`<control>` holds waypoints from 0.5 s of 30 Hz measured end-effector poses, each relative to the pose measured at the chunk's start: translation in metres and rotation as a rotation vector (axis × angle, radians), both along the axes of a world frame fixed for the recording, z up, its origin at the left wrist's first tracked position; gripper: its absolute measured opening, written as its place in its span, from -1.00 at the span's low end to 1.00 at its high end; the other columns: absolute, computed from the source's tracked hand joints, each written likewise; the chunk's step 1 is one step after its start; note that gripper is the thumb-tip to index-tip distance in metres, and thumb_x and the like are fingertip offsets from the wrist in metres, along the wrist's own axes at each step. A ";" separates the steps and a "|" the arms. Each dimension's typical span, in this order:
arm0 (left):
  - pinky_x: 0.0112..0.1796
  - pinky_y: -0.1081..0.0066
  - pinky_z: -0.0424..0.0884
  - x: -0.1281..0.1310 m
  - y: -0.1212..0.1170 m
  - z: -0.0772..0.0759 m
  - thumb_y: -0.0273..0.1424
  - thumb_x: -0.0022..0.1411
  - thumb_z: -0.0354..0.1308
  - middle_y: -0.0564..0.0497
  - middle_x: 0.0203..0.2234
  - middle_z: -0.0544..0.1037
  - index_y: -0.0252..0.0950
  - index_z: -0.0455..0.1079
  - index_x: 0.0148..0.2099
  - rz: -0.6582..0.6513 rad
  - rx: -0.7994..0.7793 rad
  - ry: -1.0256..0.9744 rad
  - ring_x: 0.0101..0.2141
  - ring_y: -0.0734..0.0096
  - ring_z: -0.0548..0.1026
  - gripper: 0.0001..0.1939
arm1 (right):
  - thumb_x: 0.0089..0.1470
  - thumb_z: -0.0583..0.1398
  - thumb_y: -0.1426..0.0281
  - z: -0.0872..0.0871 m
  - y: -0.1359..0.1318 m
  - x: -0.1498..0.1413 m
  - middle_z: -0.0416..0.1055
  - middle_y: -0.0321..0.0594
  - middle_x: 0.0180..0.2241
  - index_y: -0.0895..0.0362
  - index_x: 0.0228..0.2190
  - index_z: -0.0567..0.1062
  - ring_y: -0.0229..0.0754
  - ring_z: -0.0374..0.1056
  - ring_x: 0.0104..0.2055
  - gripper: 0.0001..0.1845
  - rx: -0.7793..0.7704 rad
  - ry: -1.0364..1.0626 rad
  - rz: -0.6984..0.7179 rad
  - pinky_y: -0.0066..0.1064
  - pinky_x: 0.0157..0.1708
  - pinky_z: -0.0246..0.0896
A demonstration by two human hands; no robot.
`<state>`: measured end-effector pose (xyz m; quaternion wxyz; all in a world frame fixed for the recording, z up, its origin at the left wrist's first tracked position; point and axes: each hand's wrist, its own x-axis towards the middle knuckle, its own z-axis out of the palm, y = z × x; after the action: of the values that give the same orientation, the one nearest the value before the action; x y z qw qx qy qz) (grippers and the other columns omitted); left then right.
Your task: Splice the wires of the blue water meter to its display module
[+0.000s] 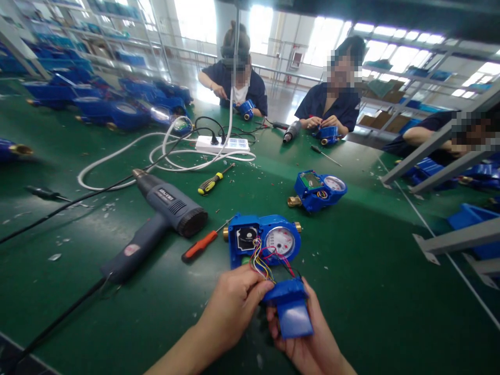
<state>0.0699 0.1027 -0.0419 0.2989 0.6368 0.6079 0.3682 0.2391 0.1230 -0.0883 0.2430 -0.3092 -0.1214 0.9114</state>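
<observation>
A blue water meter (244,221) with brass ends lies opened on the green table in front of me, its round dial (280,244) facing up. Thin coloured wires (260,258) run from it to a blue plastic cover (292,315). My right hand (312,336) grips this cover from below and from the right side. At the cover's left edge, my left hand (238,297) is closed, thumb and fingers pinched near the wires. Whether it holds the wires or the cover's edge is hidden behind the thumb.
Left of the meter lie an orange screwdriver (200,246), a grey heat gun (160,208) and a yellow-black screwdriver (213,182). Another opened meter (318,190) sits behind right. A white power strip (222,145) with looping cables lies farther back. Co-workers handle meters across the table; metal posts (461,234) stand right.
</observation>
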 end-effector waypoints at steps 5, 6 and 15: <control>-0.44 0.50 0.23 0.002 0.001 0.001 -0.39 0.25 -0.06 0.06 -0.55 0.41 -0.29 0.33 -0.50 -0.055 0.020 0.015 -0.50 0.50 0.35 -0.71 | 0.00 0.08 -0.11 0.014 0.001 0.002 0.49 0.05 -0.27 0.28 -0.13 0.38 -0.05 0.44 -0.31 -0.29 0.138 -0.191 -0.091 -0.28 -0.40 0.35; -0.45 0.51 0.22 0.002 0.001 0.001 -0.38 0.26 -0.06 0.07 -0.56 0.40 -0.29 0.32 -0.51 -0.075 -0.002 -0.010 -0.51 0.51 0.35 -0.70 | 0.03 0.12 -0.04 0.015 0.001 0.002 0.50 0.04 -0.27 0.26 -0.12 0.36 -0.06 0.45 -0.31 -0.36 0.165 -0.221 -0.099 -0.30 -0.41 0.35; -0.54 0.55 0.23 0.002 0.002 -0.005 -0.17 0.27 -0.12 0.12 -0.60 0.35 -0.33 0.28 -0.36 -0.086 -0.355 -0.497 -0.59 0.57 0.28 -0.65 | 0.07 0.09 -0.02 0.012 -0.003 -0.003 0.52 0.00 -0.35 0.29 -0.16 0.38 -0.09 0.45 -0.38 -0.40 0.276 -0.261 -0.112 -0.41 -0.47 0.31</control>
<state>0.0717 0.1052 -0.0467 0.5603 0.4904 0.5434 0.3876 0.2362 0.1203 -0.0766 0.3156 -0.3947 -0.2582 0.8234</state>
